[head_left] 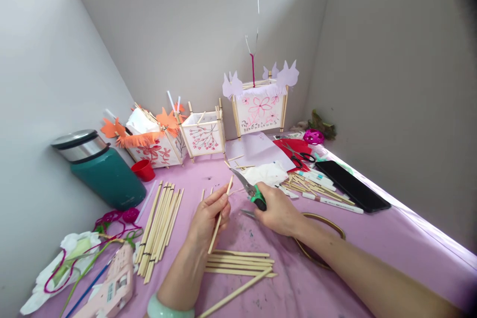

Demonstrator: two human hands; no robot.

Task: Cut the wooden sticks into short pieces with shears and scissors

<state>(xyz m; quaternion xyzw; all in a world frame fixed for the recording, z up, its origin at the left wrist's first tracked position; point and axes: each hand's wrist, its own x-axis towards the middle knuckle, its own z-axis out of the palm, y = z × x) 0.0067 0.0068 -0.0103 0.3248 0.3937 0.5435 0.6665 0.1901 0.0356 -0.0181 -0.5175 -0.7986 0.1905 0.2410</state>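
Note:
My left hand [203, 218] is closed around a thin wooden stick [213, 239], which stands tilted with its top end just left of the shears. In my right hand [278, 209] are pruning shears [244, 180] with green and black handles. Their blades point up and left, close to the stick's tip; I cannot tell whether they touch it. Below my hands, several cut wooden sticks [240, 261] lie on the pink cloth [294, 285]. Large scissors with gold loop handles [341, 228] lie partly hidden under my right forearm.
On the left are a bundle of sticks [164, 228], a teal bottle [108, 176], a red cup [143, 170] and a pink glue gun [119, 278]. Paper lanterns [260, 109] line the back wall. At right lie a phone [354, 186], a marker [333, 202] and black-handled scissors [298, 154].

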